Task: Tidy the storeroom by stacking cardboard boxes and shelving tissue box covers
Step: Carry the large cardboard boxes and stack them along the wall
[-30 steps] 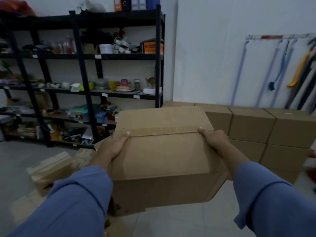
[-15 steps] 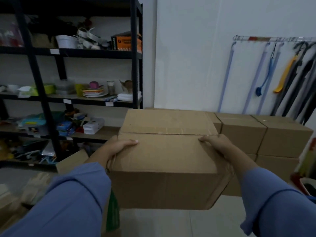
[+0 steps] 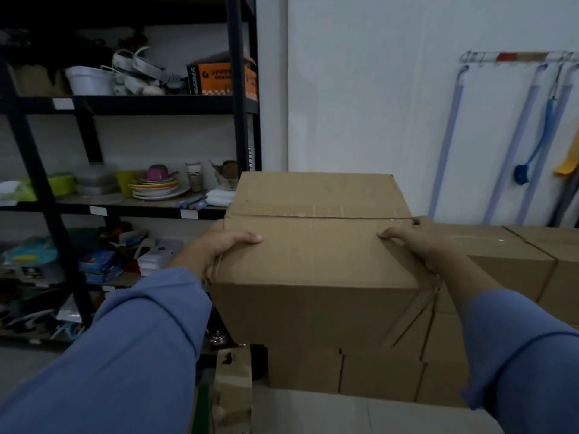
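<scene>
Box: closed cardboard box (image 3: 313,261), taped seam across top, centre frame, level, in front of the white wall.
Left hand (image 3: 219,245): grasps box's near-left top edge, thumb flat on lid; other fingers hidden down the side.
Right hand (image 3: 413,242): grasps near-right top edge, fingers curled over the lid.
Below: more stacked boxes (image 3: 376,371) directly under it; can't tell if it rests on them.
Right: row of cartons (image 3: 507,255) just beside, along the wall.
Left: black shelving rack (image 3: 235,89) w/ plates (image 3: 156,186), orange carton (image 3: 219,78), misc. clutter.
Wall: rail (image 3: 517,56) w/ hanging long-handled tools, incl. blue brush (image 3: 521,177).
Foreground: brown paper bag (image 3: 233,386) on the floor.
</scene>
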